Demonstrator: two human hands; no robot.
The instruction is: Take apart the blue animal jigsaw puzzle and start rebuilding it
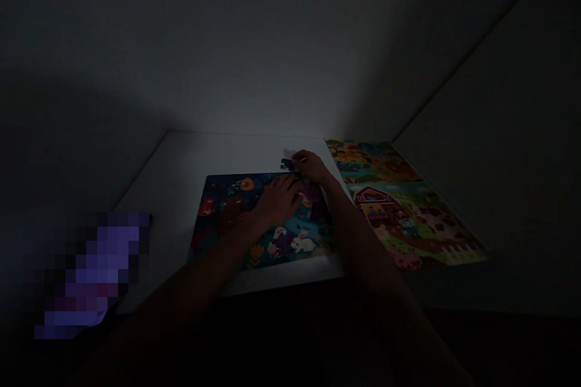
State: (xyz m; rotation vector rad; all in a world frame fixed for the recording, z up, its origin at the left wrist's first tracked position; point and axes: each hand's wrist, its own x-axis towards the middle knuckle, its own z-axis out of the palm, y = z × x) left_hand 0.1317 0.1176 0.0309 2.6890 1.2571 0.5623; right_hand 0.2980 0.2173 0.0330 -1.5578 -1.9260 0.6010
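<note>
A dark blue picture puzzle (236, 233) with forest animals, two white rabbits among them, lies on the white table in front of me. My left hand (279, 198) rests on its upper middle, fingers stretched out and pressed lightly to the surface, covering part of the picture. Just past the puzzle's far edge, my right hand (312, 167) pinches a small dark puzzle piece (286, 164) by its right end. The piece is over the white tabletop, with a shadow beyond it; whether it touches the table, I cannot tell.
To the right lie a farm picture (408, 221) with a red barn and, behind it, another picture with a lion (376, 160). The white table (195, 154) meets walls behind and at right. A blurred-out purple item (100, 272) is at the left edge. The light is dim.
</note>
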